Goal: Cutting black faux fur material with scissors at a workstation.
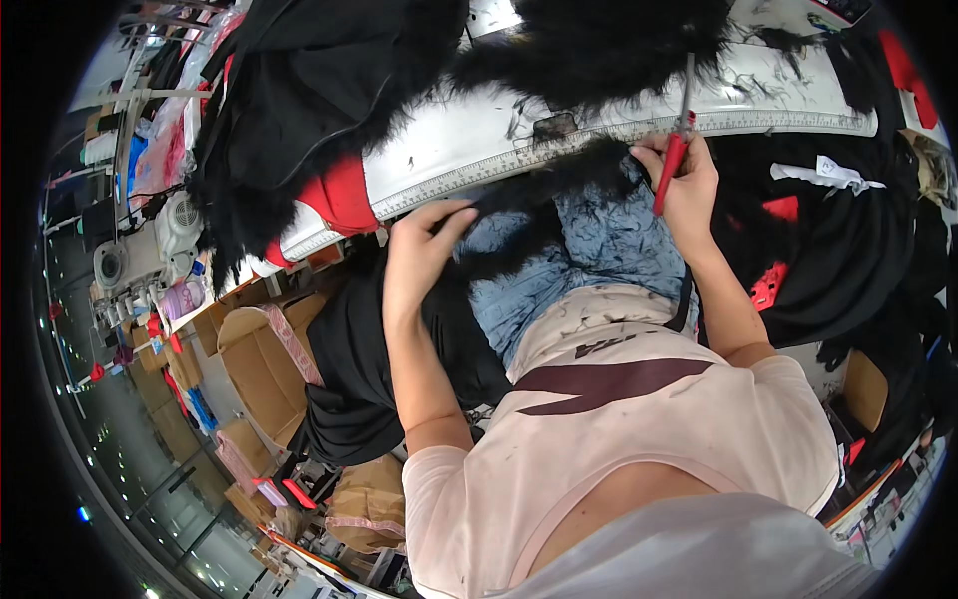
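A strip of black fur trim [569, 178] stretches over my lap, along the near edge of the white table. My left hand [424, 245] is closed in a pinch on its left end. With my right hand [689, 195] I grip red-handled scissors [671, 165], their slim metal blades pointing away from me. The thumb and a fingertip of that same hand pinch the strip's right end. Loose black hairs cling to my blue denim [609, 235] beneath the strip.
A ruler [509, 163] runs along the white table edge [429, 150], strewn with black tufts. Black fur-edged garments [319, 90] and more black fur [609, 50] lie beyond it. Red cloth [344, 197] wraps the edge at left. Cardboard boxes [264, 364] stand at lower left; black fabric [838, 260] hangs at right.
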{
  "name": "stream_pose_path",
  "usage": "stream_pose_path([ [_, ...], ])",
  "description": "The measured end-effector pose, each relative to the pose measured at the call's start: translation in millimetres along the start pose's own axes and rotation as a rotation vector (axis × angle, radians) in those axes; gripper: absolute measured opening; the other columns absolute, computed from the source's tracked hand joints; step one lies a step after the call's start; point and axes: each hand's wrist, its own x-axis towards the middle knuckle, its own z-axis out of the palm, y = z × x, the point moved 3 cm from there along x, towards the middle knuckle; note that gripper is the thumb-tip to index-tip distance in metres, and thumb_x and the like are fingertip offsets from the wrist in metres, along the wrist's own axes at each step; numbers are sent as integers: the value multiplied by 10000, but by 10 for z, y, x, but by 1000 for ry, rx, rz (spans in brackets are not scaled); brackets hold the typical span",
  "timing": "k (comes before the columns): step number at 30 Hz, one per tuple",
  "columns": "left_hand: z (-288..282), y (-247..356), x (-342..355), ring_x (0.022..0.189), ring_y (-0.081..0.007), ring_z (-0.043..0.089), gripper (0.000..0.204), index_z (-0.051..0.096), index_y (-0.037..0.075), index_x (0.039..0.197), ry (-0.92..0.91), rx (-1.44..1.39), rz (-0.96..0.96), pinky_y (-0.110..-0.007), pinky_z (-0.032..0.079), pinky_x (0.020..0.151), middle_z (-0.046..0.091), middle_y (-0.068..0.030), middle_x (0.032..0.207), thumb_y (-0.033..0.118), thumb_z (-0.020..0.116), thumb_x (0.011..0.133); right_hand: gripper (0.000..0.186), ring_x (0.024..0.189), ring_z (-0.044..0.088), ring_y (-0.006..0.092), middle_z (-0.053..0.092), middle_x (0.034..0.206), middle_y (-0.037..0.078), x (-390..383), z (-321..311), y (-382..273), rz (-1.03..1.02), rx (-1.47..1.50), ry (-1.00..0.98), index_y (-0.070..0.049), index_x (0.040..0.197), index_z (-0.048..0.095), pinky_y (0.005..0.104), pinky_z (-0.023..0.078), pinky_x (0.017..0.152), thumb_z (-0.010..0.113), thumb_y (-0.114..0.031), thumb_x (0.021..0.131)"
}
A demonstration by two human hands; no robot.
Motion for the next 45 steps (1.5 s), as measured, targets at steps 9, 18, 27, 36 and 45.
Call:
stream_pose_path([
  [9,-313,-126,-172,635,-87,538,161,692,-10,958,243,79,-28,-230,424,567,657,-49,794,104,690,845,158,702,545,31,657,804,12,94,129,-36,8,3,118,5,902,598,187,439,661,722,-14,807],
  [18,-344,-147,-189,721,-194,616,159,679,-18,948,261,155,1,-278,469,694,668,-129,836,72,690,818,167,727,558,32,652,795,6,64,148,79,-46,-104,70,-1,904,591,184,446,697,724,-2,802],
  [27,-319,-208,-136,826,-330,630,134,679,26,934,425,324,185,-360,489,715,657,-139,907,92,670,817,136,791,581,67,652,862,32,77,143,275,-150,-98,103,9,943,582,210,459,759,683,-1,852],
  [36,-350,-240,-112,838,-304,644,142,680,4,938,525,333,98,-329,486,747,664,-147,902,75,664,816,137,775,544,51,632,877,11,86,147,186,-129,-134,67,8,945,583,189,434,754,685,-28,861],
  [45,-319,-221,-57,833,-354,617,147,658,7,942,573,449,150,-382,491,743,643,-158,900,88,636,822,163,647,462,29,594,733,-24,89,104,181,-183,-163,124,-9,879,607,176,403,617,741,-82,823],
])
